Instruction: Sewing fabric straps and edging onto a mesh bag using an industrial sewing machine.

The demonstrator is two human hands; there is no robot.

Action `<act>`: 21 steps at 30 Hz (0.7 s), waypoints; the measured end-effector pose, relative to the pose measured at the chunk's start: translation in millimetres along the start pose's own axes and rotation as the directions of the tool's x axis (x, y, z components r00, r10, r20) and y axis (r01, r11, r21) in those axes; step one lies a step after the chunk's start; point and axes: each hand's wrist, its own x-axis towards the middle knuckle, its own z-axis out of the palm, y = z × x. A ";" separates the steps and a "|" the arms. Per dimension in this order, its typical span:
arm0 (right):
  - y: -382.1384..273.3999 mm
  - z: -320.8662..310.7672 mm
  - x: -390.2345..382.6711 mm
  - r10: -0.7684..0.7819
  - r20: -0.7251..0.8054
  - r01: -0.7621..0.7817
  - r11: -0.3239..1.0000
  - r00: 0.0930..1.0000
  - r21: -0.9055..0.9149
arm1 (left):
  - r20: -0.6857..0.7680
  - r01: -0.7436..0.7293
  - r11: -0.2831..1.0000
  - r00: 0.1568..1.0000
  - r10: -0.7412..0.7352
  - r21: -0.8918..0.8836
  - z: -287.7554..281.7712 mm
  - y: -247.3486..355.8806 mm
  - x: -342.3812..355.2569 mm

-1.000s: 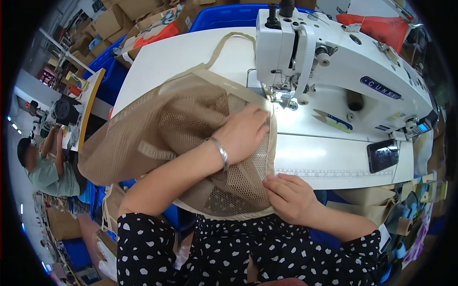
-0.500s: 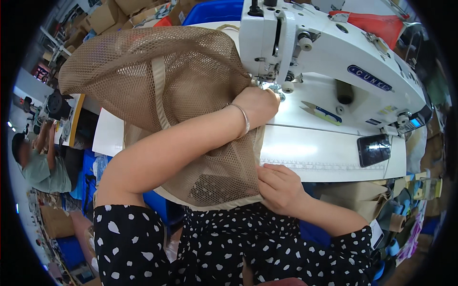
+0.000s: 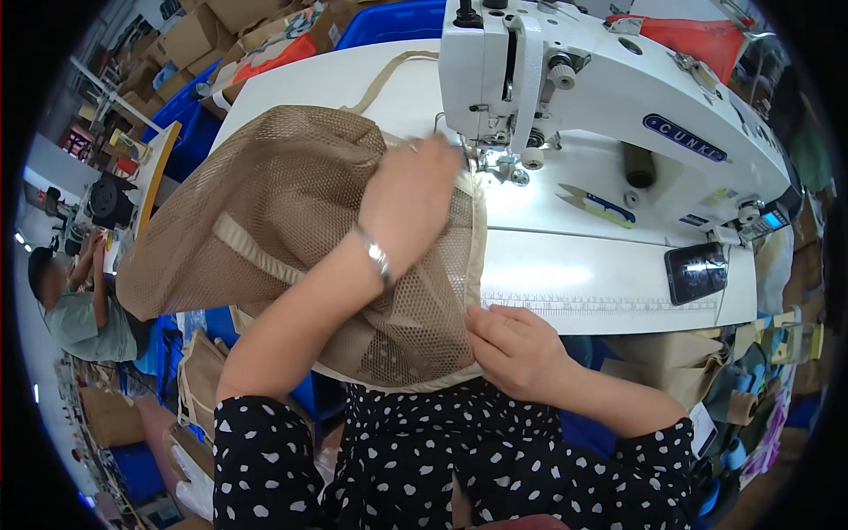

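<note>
Brown open-mesh fabric piece with tan bound edges: laid across the white flat surface, its near end hung over the front edge. Handling, as judged: light, soft, limp, easily bunched, not fragile; mesh liable to stretch or snag, so best held by the firmer tan cloth binding. Near corner: binding pinched at the fingertips of the right hand. Farther up: left hand, motion-blurred, placed over the mesh; whether cloth is gripped cannot be told. Appearance: near hem curved; right border nearly straight; mesh mounded in loose folds at left, crossed by a short tan fabric strip. Far end: binding set near the foot of the white sewing machine; narrow tan strap trailed in a curve.
</note>
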 end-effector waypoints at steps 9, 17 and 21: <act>-8.0 -5.0 -4.4 -0.003 0.094 0.010 0.997 0.996 -0.071 | 0.166 -0.225 0.881 0.934 0.316 -0.416 -4.5 9.3 -40.7; 1.7 -5.5 4.0 -0.009 0.055 0.012 0.998 0.998 -0.063 | 0.160 -0.284 0.894 0.921 0.355 -0.346 -0.7 4.5 -30.8; 11.3 -6.3 9.6 -0.022 0.060 0.026 0.997 0.998 -0.069 | 0.158 -0.329 0.894 0.908 0.388 -0.303 1.7 -2.1 -19.1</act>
